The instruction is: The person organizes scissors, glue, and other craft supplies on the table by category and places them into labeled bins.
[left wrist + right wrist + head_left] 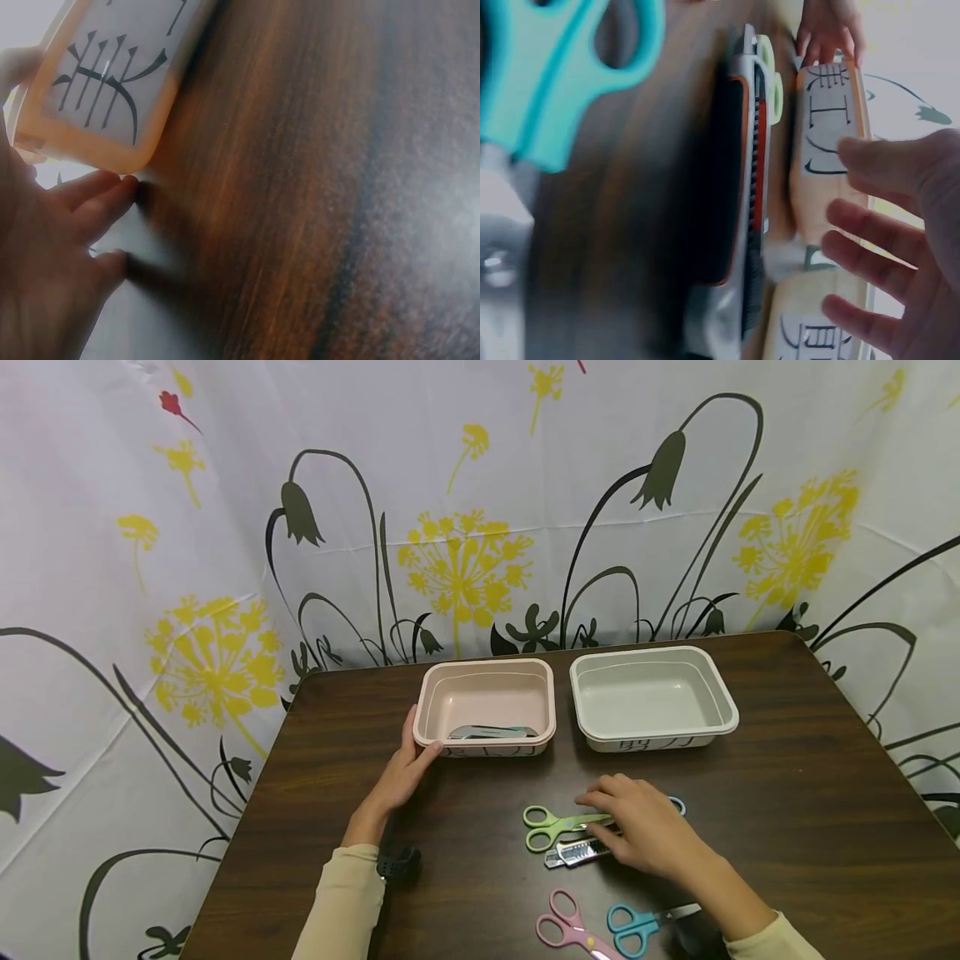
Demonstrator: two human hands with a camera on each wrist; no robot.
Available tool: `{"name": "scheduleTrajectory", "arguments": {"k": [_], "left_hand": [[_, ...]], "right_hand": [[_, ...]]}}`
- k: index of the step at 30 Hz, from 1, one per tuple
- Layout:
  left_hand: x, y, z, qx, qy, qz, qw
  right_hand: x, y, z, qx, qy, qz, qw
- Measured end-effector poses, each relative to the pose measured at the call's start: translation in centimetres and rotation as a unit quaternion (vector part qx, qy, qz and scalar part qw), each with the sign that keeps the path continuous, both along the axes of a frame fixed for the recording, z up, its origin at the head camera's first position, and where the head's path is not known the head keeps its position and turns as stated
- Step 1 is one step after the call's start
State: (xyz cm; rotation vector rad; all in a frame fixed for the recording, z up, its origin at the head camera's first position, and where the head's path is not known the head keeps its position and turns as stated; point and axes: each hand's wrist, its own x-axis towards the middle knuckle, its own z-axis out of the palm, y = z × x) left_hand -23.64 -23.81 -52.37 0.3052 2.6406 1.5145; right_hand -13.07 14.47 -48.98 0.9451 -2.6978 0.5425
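Note:
My left hand (397, 777) grips the near left corner of a pink plastic box (483, 668), thumb on the rim and fingers along its side. Inside the box lie flat grey-and-teal objects (491, 732), partly hidden by the front wall. My right hand (641, 822) hovers over the table, fingers spread and slightly bent, holding nothing. Beneath it lies a utility knife (576, 852), seen larger with its black-and-orange body in the right wrist view (739, 195). Green scissors (557, 828) lie just beyond the knife. A light blue loop (678, 806) shows past my right hand, the rest hidden.
A cream plastic box (652, 742) stands right of the pink one, near the table's back edge. Pink scissors (576, 935) and blue scissors (639, 924) lie at the front of the brown table (810, 793). A flower-patterned cloth (465, 460) hangs behind.

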Motion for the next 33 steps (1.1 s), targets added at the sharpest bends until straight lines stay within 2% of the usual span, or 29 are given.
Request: {"name": "scheduleTrajectory", "arguments": {"k": [4,7,14,23,31,32,33], "left_hand": [[0.1,0.0,0.2,-0.006,-0.006,0.001,1.0000],[0.2,0.1,0.8,-0.001,-0.016,-0.004,0.9999],[1.6,1.2,4.0,-0.003,-0.022,-0.021,0.9995],[1.9,1.4,4.3,-0.003,-0.024,-0.014,0.9996],[2.0,1.4,4.5,-0.007,-0.026,-0.011,0.9996],[1.9,1.4,4.5,-0.007,-0.029,-0.011,0.9995],[1.7,1.2,3.9,-0.005,-0.023,-0.010,0.9997]], "right_hand": [[0.8,0.7,-0.9,0.015,-0.021,0.006,1.000],[1.1,0.9,-1.4,0.016,-0.027,0.010,0.999],[1.7,1.3,-2.1,0.017,-0.015,-0.002,1.000],[2.3,1.5,-2.7,0.021,-0.031,-0.010,0.999],[2.4,1.6,-3.1,0.019,-0.022,-0.011,1.000],[2.4,1.6,-3.1,0.021,-0.021,-0.012,0.999],[2.4,1.6,-3.1,0.022,-0.021,-0.012,0.999]]}}
